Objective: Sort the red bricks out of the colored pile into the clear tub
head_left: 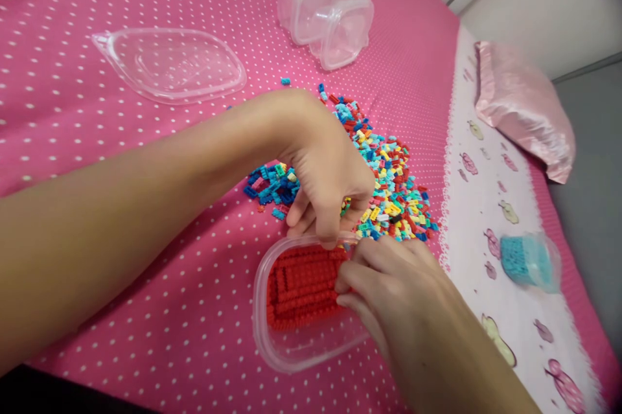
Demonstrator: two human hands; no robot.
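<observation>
A clear plastic container sits tilted on the bed, with rows of packed red toy building bricks inside. My left hand reaches over its far rim, fingers curled and one fingertip bent over the edge, gripping it. My right hand is at the container's right side. Its fingers are pinched together against the red bricks; whatever lies between the fingertips is hidden. Just beyond the container spreads a heap of small mixed-colour building bricks, partly covered by my left hand.
A clear lid lies at the upper left. Several clear containers are clustered at the far side. Over on the right stands a tub of light-blue bricks. Behind it is a pink satin pillow on the polka-dot bedspread.
</observation>
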